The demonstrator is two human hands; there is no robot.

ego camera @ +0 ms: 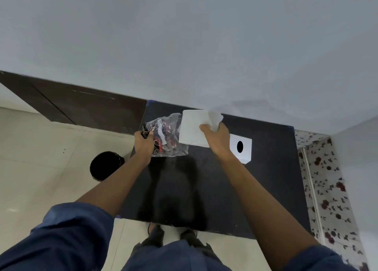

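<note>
A clear plastic bag (pixel 167 136) with red and black items and a white label lies at the far edge of a black table (pixel 266 178). My left hand (pixel 144 143) grips a dark item at the bag's left end. Above the bag's right side, my right hand (pixel 216 138) pinches a white sheet of tissue (pixel 193 127), which hangs a little over the bag. Just right of that hand sits a white tissue box (pixel 244 148) with a black oval opening.
A grey wall (pixel 184 45) rises right behind the table. A black round bin (pixel 106 165) stands on the pale tiled floor at the left. A floral-patterned cloth (pixel 327 188) hangs along the table's right side. My shoes (pixel 157 233) show below the near edge.
</note>
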